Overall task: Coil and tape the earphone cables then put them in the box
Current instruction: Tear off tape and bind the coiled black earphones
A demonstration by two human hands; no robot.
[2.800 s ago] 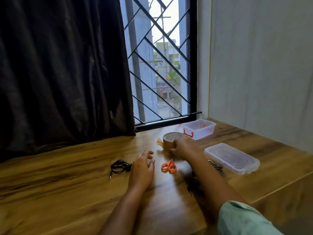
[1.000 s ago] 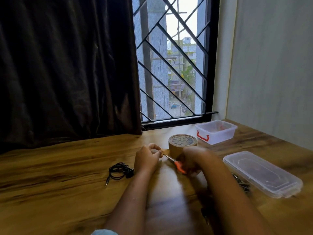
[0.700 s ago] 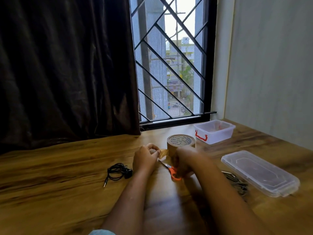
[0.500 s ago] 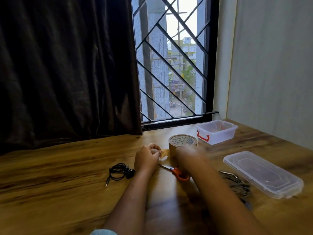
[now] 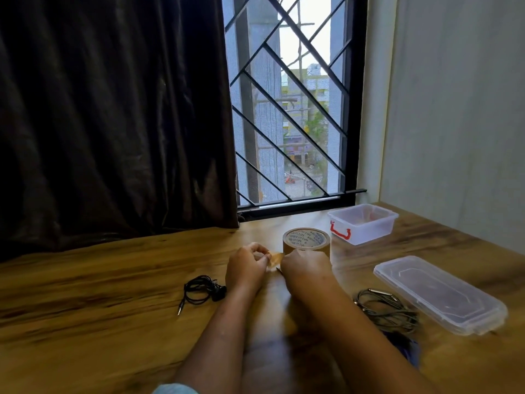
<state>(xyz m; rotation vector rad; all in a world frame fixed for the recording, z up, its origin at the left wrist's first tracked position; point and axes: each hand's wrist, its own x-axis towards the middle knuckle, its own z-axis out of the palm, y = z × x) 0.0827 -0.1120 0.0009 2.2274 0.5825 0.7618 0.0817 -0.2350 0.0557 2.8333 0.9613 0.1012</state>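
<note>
- Two hands are held close together beside the brown tape roll (image 5: 306, 241), in the middle of the counter (image 5: 85, 322).
- A loose tape end (image 5: 275, 258) is pinched by the left hand (image 5: 246, 268).
- The scissors, lying flat half a second ago, were picked up by the right hand (image 5: 305, 269); only a tip shows.
- A cut is likely next.
- One coiled black earphone (image 5: 202, 288) lies left, another cable bundle (image 5: 386, 308) right; the box (image 5: 363, 223) waits far right.
</note>
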